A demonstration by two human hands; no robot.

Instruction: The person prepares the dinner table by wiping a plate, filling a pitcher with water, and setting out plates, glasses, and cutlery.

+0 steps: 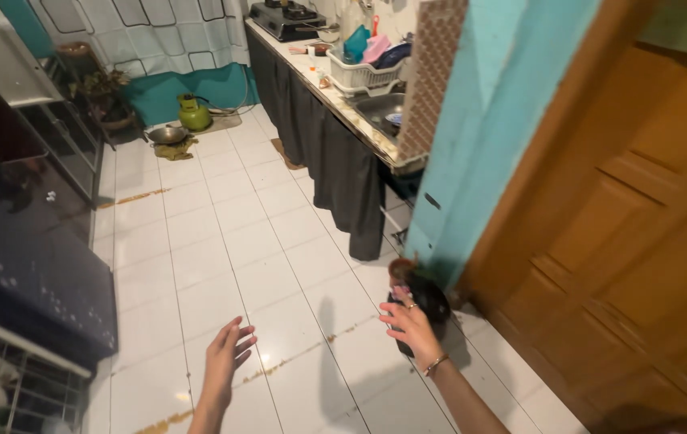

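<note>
A dark, rounded, shiny object (422,301), blurred and hard to tell by kind, sits low beside the base of the turquoise wall (484,137), next to the brown wooden door (625,241). The right hand (412,325) grasps it, fingers wrapped over its near side. The left hand (227,354) hovers released over the white tiled floor (223,241), fingers spread, well apart from the object. A black-curtained counter (335,153) runs behind.
</note>
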